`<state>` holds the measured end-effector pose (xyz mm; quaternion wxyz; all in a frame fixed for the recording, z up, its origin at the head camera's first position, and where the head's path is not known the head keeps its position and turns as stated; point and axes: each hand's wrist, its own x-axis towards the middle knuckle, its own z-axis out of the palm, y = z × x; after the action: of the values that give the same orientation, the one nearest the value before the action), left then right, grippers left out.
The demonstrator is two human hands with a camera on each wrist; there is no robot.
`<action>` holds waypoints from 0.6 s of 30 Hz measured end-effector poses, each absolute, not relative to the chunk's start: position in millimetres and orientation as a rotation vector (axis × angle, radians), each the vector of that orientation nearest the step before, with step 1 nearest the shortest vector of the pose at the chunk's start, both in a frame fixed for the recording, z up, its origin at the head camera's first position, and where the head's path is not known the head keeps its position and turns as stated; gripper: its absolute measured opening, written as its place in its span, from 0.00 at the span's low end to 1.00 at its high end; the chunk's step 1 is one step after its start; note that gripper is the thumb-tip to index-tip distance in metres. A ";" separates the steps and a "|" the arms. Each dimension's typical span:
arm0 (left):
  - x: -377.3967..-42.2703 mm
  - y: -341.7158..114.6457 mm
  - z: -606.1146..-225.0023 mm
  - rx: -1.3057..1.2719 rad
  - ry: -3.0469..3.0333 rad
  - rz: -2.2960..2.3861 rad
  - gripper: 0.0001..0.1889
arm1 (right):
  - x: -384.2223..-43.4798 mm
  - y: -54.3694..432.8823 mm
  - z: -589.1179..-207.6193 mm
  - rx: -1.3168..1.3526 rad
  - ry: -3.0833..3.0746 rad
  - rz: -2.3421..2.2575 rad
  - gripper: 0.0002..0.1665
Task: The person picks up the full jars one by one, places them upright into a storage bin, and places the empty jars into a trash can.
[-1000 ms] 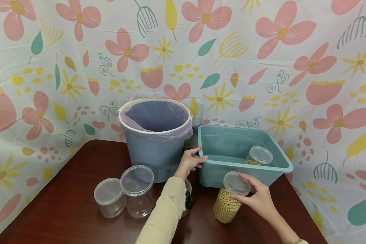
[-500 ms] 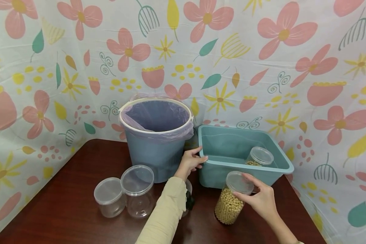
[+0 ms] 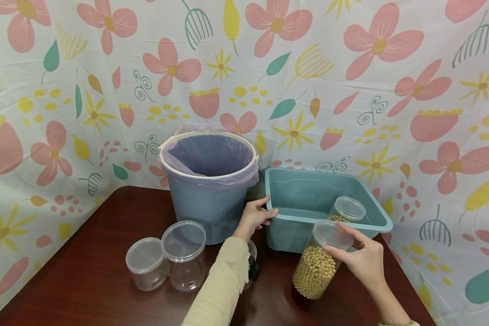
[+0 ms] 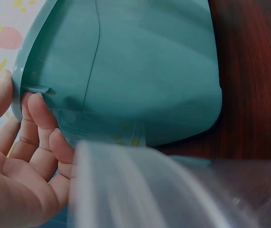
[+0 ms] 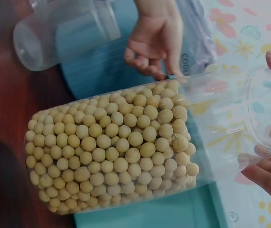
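My left hand (image 3: 252,217) grips the near left corner of a teal plastic tub (image 3: 287,237). In the left wrist view, the thumb lies on the outer side of its rim (image 4: 17,78) and the fingers curl underneath. By its lid, my right hand (image 3: 362,256) holds a clear lidded jar of soybeans (image 3: 315,271). The jar leans to the right in front of the tub, its base close to or just off the table. In the right wrist view the beans (image 5: 111,147) fill roughly the lower two thirds. Another lidded jar (image 3: 349,208) with beans stands inside the tub.
A blue bin (image 3: 208,203) with a purple liner stands left of the tub. Two clear lidded jars without beans, one short (image 3: 146,262) and one tall (image 3: 184,253), are on the dark table (image 3: 85,271). Another clear jar (image 3: 251,251) is partly hidden by my left forearm.
My right hand has moved the soybean jar a little to the right and up, and it leans more. The left hand has stayed on the tub's rim.
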<state>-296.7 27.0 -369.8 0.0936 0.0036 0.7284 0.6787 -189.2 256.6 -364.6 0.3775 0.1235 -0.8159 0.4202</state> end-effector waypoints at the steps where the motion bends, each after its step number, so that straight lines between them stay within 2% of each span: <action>1: -296.6 27.0 -369.9 0.010 2.162 2.014 0.29 | -188.9 256.9 -362.4 0.325 -2.078 1.076 0.34; 18: -297.5 28.7 -371.6 -0.005 2.149 2.024 0.28 | -196.9 262.4 -315.4 0.418 -1.867 1.134 0.30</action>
<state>-297.5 28.7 -371.6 0.0944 -0.0017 0.7247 0.6826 -196.9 262.4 -315.4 0.4430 0.1683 -0.7526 0.4571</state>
